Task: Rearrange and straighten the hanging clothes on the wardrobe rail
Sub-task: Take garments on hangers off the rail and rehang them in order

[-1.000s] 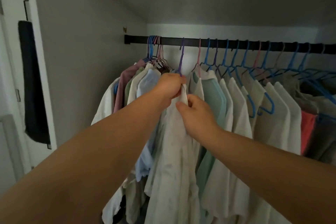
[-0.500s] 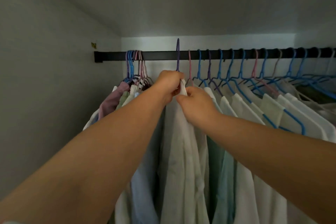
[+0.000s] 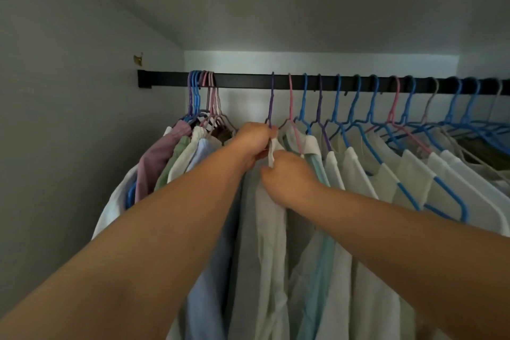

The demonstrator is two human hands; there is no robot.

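A black wardrobe rail (image 3: 242, 82) runs across the closet, hung with many shirts on coloured hangers. A purple hanger (image 3: 271, 99) hooks on the rail and carries a white shirt (image 3: 269, 223). My left hand (image 3: 255, 141) is clenched around the base of that hanger and the shirt's collar. Just below it, my right hand (image 3: 287, 176) pinches the white shirt's front edge. To the left, a tight bunch of shirts (image 3: 176, 157) hangs in pink, green, white and pale blue. To the right hangs a teal shirt (image 3: 317, 165), then a spaced row of white shirts (image 3: 408, 174).
The closet's left wall (image 3: 69, 132) stands close beside the bunched shirts. A sloping ceiling (image 3: 276, 0) sits low above the rail. A bare stretch of rail lies between the left bunch and the purple hanger. Blue hangers (image 3: 447, 207) fill the rail to the right edge.
The purple hanger's hook, raised above the rail half a second ago, now sits on the rail. Both hands stay on the white shirt. The camera has tilted up and moved closer.
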